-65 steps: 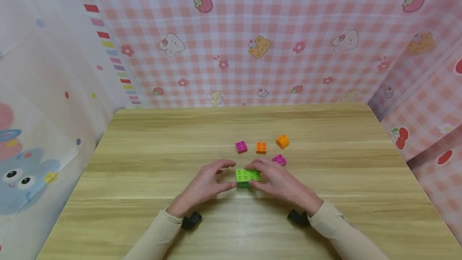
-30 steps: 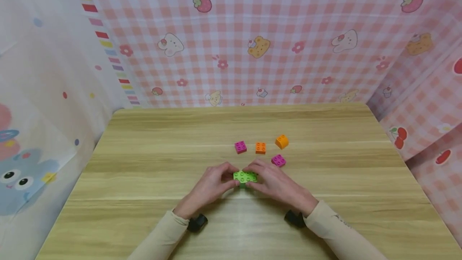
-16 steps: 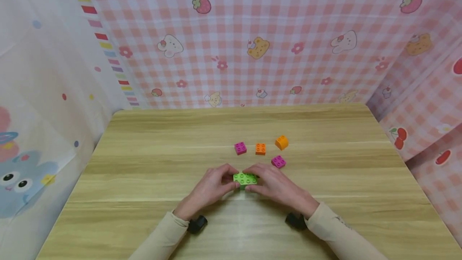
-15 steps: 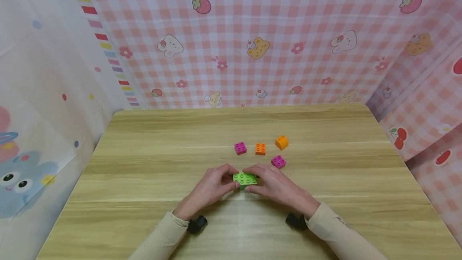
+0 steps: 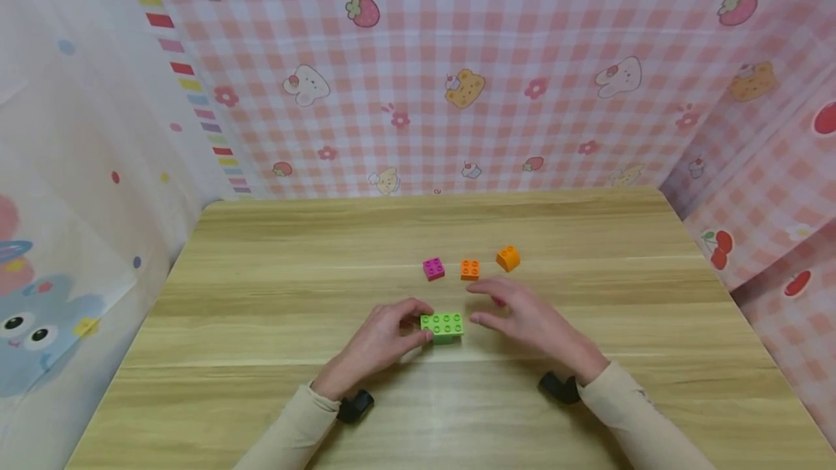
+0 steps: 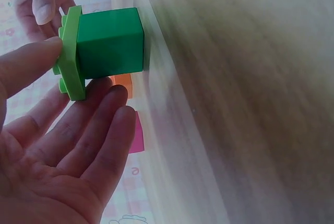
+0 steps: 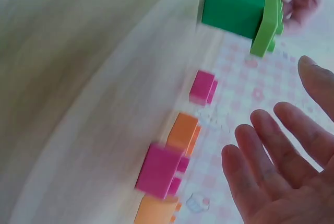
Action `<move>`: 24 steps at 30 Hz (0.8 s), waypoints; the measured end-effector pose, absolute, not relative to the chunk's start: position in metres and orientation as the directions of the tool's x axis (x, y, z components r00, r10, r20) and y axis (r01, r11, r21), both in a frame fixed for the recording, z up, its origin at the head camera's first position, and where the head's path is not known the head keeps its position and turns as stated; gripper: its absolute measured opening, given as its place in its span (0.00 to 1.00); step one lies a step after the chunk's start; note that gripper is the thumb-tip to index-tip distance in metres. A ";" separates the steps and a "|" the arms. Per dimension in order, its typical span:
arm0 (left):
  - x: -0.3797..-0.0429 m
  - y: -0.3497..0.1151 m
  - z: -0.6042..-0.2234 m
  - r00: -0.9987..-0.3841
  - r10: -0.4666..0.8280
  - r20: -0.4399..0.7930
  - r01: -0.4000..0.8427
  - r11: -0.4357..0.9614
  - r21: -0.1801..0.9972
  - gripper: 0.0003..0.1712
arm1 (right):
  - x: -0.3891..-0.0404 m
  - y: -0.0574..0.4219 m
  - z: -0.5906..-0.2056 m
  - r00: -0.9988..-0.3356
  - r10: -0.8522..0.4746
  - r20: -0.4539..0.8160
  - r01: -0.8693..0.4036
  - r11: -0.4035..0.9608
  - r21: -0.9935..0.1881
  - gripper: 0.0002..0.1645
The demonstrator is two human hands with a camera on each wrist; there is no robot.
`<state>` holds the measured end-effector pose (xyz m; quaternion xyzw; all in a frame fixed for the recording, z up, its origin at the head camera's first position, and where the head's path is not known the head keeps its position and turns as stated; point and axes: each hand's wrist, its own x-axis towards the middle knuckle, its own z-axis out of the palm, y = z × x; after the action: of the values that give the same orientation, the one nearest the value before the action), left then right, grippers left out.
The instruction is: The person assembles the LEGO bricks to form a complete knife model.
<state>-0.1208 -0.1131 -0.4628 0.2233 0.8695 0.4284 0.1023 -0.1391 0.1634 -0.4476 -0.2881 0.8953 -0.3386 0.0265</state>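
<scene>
A light green flat eight-stud toy brick [image 5: 441, 323] sits on top of a dark green toy block [image 6: 110, 42], and it overhangs the block's sides. My left hand [image 5: 382, 337] pinches the flat brick's left end between thumb and fingers. My right hand [image 5: 529, 316] is off the stack, to its right, fingers spread and holding nothing. It hovers over a magenta brick [image 7: 159, 171], which it mostly covers in the head view.
Behind the hands on the wooden table [image 5: 294, 252] lie a second magenta brick [image 5: 434, 269], an orange four-stud brick [image 5: 469, 270] and an orange curved-top brick [image 5: 508, 258]. A pink checked cloth [image 5: 392, 56] hangs behind the table.
Both hands came to hold the light green brick on the dark green block. The right hand has since let go and moved right, over the magenta brick; the left has stayed.
</scene>
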 end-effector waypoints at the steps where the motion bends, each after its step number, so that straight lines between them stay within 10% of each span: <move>1: -0.121 -0.113 -0.463 -0.879 0.477 0.011 0.300 0.534 0.791 0.16 | -0.140 0.166 -0.448 -0.837 -0.527 0.146 -0.491 0.605 -0.627 0.28; 24: -0.121 -0.111 -0.462 -0.884 0.467 -0.008 0.287 0.555 0.781 0.20 | -0.166 0.204 -0.449 -0.861 -0.507 -0.050 -0.363 0.679 -0.637 0.37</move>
<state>-0.1207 -0.1114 -0.4624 0.2153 0.8753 0.4195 0.1076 -0.1663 0.2035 -0.4493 -0.2392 0.9095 -0.3211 0.1117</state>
